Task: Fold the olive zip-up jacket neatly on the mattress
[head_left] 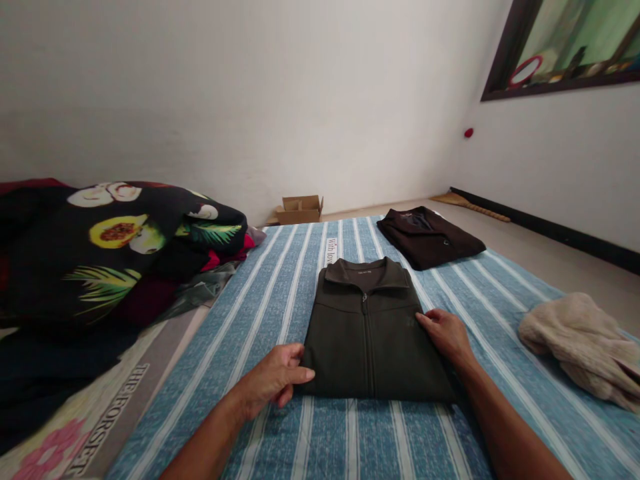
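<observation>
A dark olive zip jacket (pixel 373 333) lies folded into a neat rectangle on the blue striped sheet (pixel 280 293), collar pointing away from me. My left hand (pixel 275 380) rests at the jacket's lower left edge, fingers loosely curled and fingertips touching the fabric. My right hand (pixel 447 333) lies flat on the jacket's right edge, fingers stretched out and pressing it down. Neither hand grips the cloth.
A folded dark brown garment (pixel 430 237) lies further back on the sheet. A beige crumpled cloth (pixel 580 347) sits at the right. A heap of dark printed clothes (pixel 100 253) fills the left. A small cardboard box (pixel 300 209) stands by the white wall.
</observation>
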The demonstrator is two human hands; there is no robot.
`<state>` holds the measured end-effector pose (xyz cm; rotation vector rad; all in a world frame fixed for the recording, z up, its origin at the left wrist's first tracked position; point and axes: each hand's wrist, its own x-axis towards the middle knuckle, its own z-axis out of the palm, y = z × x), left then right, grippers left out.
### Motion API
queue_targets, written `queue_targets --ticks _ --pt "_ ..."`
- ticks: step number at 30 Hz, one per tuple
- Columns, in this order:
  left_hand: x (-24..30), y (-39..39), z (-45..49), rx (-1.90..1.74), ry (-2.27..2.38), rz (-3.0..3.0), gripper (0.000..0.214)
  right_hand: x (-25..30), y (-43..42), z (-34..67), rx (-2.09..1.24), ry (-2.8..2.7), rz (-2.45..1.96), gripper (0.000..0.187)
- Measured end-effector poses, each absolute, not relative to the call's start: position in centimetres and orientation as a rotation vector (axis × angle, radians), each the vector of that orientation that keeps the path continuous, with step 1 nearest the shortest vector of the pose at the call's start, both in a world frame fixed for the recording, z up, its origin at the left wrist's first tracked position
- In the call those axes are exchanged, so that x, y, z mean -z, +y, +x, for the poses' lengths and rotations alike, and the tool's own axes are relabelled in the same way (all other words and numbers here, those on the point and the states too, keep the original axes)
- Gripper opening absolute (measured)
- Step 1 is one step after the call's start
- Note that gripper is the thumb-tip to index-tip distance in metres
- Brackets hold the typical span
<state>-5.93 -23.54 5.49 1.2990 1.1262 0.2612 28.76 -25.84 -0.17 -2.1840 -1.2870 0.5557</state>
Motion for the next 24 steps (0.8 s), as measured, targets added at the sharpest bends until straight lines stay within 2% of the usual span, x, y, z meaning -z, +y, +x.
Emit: queue_targets --ticks 13,22,24 --pt "-5.6 -23.9 -5.7 -0.210 1.172 1.402 0.037 0.4 -25.6 28.8 -0.532 -1.284 -2.172 0.039" --pt "-5.4 -23.6 -5.2 -0.481 1.286 1.595 0.025 0.2 -25.9 28.8 -0.523 -1.305 -2.160 0.040" --pt "-5.4 -24.0 -5.3 -0.513 1.302 1.566 0.024 -0.6 -26.4 28.4 -0.438 -1.291 -2.227 0.041"
